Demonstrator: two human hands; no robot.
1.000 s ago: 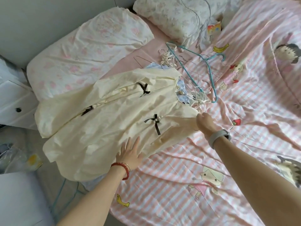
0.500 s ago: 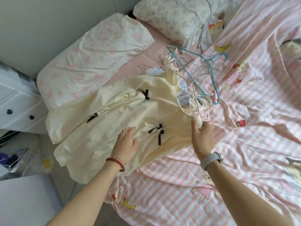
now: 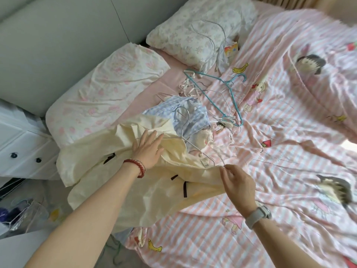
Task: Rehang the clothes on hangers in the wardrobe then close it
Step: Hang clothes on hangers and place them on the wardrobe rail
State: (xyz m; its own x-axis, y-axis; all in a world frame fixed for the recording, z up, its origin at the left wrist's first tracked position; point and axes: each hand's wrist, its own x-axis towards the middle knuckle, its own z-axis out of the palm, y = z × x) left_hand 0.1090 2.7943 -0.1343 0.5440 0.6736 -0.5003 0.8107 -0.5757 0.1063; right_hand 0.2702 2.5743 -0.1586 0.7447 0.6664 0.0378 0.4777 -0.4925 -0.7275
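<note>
Yellow dress (image 3: 108, 171) on our bed (image 3: 270, 132), our left hand (image 3: 147, 149) flat on it, our right hand (image 3: 236, 182) pinching its edge, no words to read.

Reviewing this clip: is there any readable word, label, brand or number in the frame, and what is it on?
No text can be read.
Small colourful card by the floral pillow: print too blurred to read.
Striped bedspread: cartoon pictures only, no words.
Watch on the right wrist: face not visible.
</note>
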